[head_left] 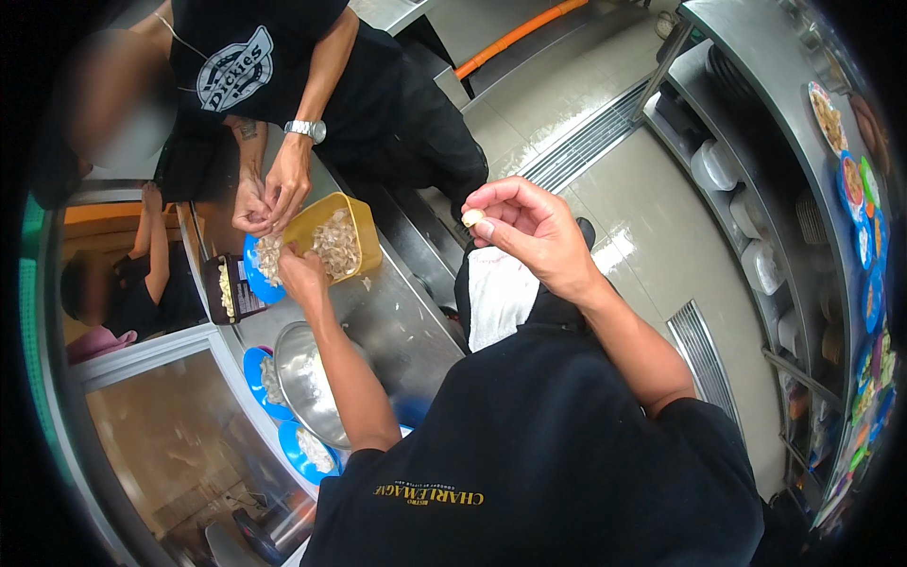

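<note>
- The right hand (534, 231) pinches a small pale clove (471, 218) between thumb and fingertips, raised to the right of the counter (406, 326).
- The left hand (304, 279) curls at the near edge of a yellow tub (366, 248); whether it grips anything cannot be told.
- Papery peels (335, 244) lie in the tub.
- A co-worker's hands (285, 187) come together above a blue plate (255, 276).
- A steel bowl (326, 406) sits beside the left forearm.

orange pipe (520, 34), top | slotted drain (588, 138) in tiled floor (642, 213) | steel shelving (767, 66), right
</note>
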Tool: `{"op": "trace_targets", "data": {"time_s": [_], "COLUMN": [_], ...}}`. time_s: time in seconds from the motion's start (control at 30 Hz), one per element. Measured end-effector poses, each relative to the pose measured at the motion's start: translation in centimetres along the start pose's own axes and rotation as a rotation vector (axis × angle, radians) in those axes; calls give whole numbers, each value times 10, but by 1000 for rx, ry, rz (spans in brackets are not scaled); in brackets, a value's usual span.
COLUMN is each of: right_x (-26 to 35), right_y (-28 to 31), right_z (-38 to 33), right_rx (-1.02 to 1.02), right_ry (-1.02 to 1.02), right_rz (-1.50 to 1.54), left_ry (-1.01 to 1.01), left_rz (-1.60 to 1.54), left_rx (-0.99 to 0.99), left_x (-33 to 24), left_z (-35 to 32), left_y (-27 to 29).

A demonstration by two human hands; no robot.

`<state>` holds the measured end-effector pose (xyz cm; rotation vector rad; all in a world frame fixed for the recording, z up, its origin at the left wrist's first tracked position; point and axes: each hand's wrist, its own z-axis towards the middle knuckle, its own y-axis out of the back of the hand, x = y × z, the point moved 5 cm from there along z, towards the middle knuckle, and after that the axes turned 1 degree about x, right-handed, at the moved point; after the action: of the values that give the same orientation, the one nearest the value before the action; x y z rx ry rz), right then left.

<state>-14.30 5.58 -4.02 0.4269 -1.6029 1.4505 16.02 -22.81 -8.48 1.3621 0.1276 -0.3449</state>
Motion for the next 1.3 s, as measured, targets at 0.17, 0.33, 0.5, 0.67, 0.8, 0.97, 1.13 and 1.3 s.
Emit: {"op": "trace_targets", "data": {"time_s": [0.17,0.33,0.5,0.67,0.8,0.97,1.13,1.3], "right_x": [0,10,18,20,22,17,4,-10], "right_y": [5,-1,-8,-9,-16,-20,-18,-6], "right_z": [0,-2,-4,-6,-9,-9,-4,0], "right_rx": [-50,-48,10,18,57,48,-118,-29], "right_ry": [43,85,220,249,247,229,-36,-131], "right_rz": [-193,-463,-700,-748,-758,-659,-109,13], "left_ry": [-239,-476,-550,-557,-515,-389,-512,-602], "left_rz": [-624,-929,-959,-904,-865,-1018,-844,-735], "left_rx": [115,394,439,452,468,541,392,332], "left_x": [-112,-201,-205,-207,-205,-204,-213,-221], "left_z": [-63,-136,-145,-147,-146,-147,-151,-159], "left_y": [52,77,67,66,68,68,66,67]}}
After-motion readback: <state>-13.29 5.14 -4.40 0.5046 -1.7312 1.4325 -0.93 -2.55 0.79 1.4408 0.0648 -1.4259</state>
